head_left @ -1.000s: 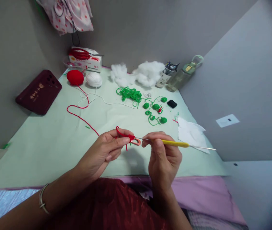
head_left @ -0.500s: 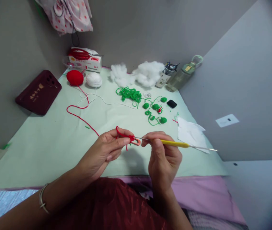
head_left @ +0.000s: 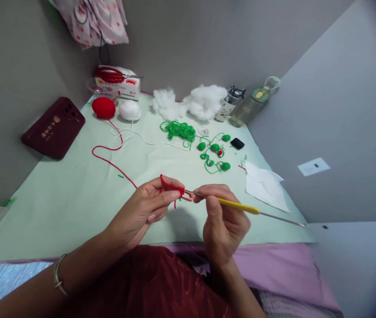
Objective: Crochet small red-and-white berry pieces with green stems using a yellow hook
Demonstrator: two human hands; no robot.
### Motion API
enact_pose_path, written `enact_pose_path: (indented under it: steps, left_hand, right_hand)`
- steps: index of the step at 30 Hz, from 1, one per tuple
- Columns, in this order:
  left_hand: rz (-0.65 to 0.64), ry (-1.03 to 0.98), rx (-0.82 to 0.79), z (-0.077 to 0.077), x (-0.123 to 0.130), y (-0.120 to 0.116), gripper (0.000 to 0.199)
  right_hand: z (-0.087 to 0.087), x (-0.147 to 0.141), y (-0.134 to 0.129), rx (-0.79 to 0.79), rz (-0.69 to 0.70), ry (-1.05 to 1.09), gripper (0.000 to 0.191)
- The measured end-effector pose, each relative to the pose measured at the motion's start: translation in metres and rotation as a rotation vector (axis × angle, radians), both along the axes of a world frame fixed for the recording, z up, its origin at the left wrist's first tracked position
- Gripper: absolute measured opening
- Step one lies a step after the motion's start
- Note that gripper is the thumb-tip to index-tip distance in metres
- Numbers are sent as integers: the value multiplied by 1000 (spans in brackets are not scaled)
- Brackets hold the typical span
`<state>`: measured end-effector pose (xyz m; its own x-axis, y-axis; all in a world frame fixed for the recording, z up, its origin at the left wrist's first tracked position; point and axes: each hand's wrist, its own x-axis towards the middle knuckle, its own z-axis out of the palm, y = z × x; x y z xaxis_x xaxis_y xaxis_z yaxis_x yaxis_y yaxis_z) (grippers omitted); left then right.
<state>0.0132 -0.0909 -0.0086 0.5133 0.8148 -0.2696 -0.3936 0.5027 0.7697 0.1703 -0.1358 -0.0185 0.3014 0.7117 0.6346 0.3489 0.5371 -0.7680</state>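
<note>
Between thumb and fingers, my left hand (head_left: 156, 201) pinches a small piece of red crochet work (head_left: 181, 191). An orange stitch marker (head_left: 189, 196) hangs from its right side. Red yarn runs over my left index finger and trails back to a red yarn ball (head_left: 103, 107). My right hand (head_left: 224, 216) is closed around a crochet hook (head_left: 241, 206) with a yellow handle. The hook's thin tip meets the red work; whether it sits inside a stitch is too small to tell. Its other metal end points out to the lower right.
Beyond my hands lie a green yarn tangle (head_left: 178, 131), small green crocheted pieces (head_left: 214, 147), white stuffing (head_left: 204, 102) and a white yarn ball (head_left: 130, 110). White paper (head_left: 265, 187) lies right. A bottle (head_left: 252, 102) and pen cup (head_left: 225, 108) stand behind; a phone (head_left: 55, 128) leans left.
My right hand has shifted slightly left and the hook has tilted, its rear end now lower and farther right. My left hand has stayed almost still.
</note>
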Motion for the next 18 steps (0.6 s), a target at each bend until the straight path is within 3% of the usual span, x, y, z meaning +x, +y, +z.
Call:
enact_pose_path:
  steps: [18]
  left_hand:
    - [-2,0,-9,0,0,-1,16]
  right_hand:
    - [-4,-1,-1,8,-3,3,22]
